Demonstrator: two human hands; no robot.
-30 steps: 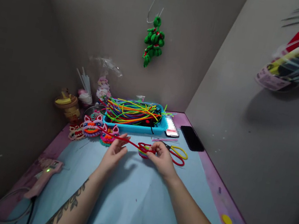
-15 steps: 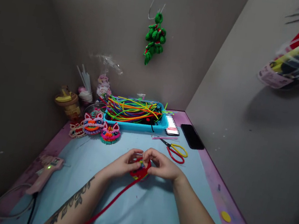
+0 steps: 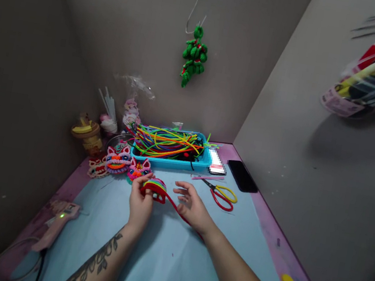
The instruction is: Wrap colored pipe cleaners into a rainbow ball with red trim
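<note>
Held in left hand: rainbow-striped chenille piece with red edging, above blue-covered counter. Right hand: open, fingers curved, beside trailing red chenille stem, contact unclear. Also on counter: blue tray of multicoloured chenille stems, beyond hands; red-and-yellow-handled scissors and black phone, right; pink glue gun, left.

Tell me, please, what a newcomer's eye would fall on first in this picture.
Probably the blue tray heaped with bright, many-coloured strands, at the back of the table, and the green ornament hanging on the wall above it. Nearer, the left hand holds a rainbow-striped piece with a red strand trailing towards the right hand.
</note>
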